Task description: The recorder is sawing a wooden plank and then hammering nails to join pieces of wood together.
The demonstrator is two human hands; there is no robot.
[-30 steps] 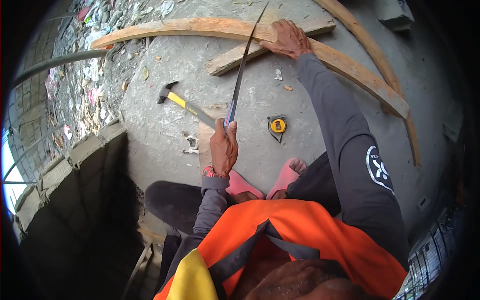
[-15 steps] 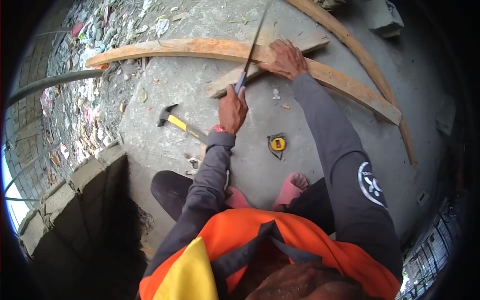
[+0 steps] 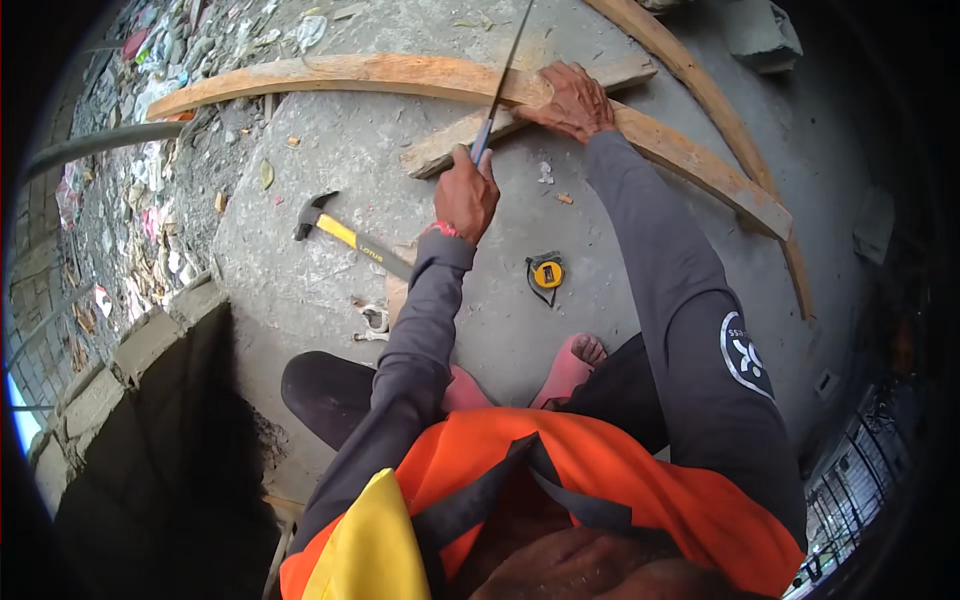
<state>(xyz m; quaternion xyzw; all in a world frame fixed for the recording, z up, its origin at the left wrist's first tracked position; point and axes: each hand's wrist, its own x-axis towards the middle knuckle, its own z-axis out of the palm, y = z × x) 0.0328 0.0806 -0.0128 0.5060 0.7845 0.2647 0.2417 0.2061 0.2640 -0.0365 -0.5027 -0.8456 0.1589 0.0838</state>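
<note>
My left hand is closed around the handle of a handsaw. The saw's thin blade points away from me and lies across a long wooden beam, which looks curved in this wide view. Just right of the blade, my right hand presses on the beam, its fingers over the wood and the thumb toward the saw. A shorter wooden piece lies crosswise beneath the beam. How deep the blade sits in the wood cannot be made out.
A claw hammer lies left of my left forearm, and a yellow tape measure rests before my feet. Another long timber is at the far right, near a concrete block. Rubble and litter and a block wall are on the left.
The whole view has shifted slightly, so the floor things sit a little higher and further left. Both hands keep their places on the saw and the beam.
</note>
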